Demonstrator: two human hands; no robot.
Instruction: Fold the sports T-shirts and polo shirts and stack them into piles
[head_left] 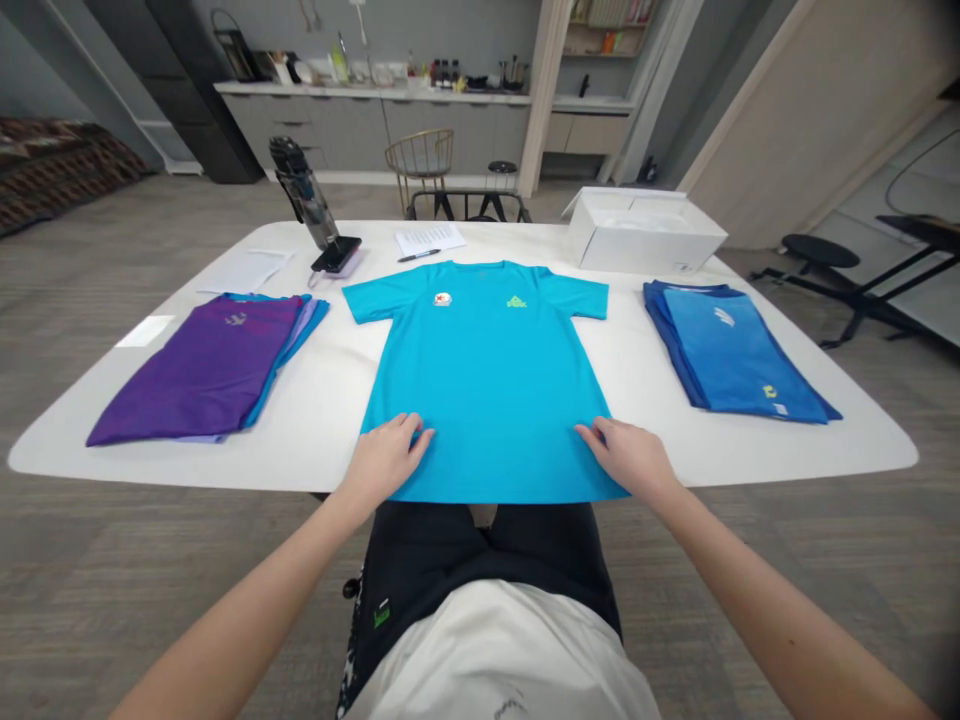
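A turquoise short-sleeved T-shirt lies flat, front up, on the white table. Its neck points away from me and its hem reaches the near table edge. Two small logos mark the chest. My left hand is at the shirt's lower left side, fingers curled and closed on the fabric near the hem. Opposite it, my right hand is closed in the same way at the lower right side. The palms hide parts of both side edges, and the fabric between the hands is smooth.
Folded purple and blue shirts are stacked at left, folded blue shirts at right. Behind stand a dark bottle, a phone, paper with a pen, and a white box. Chairs stand beyond the table.
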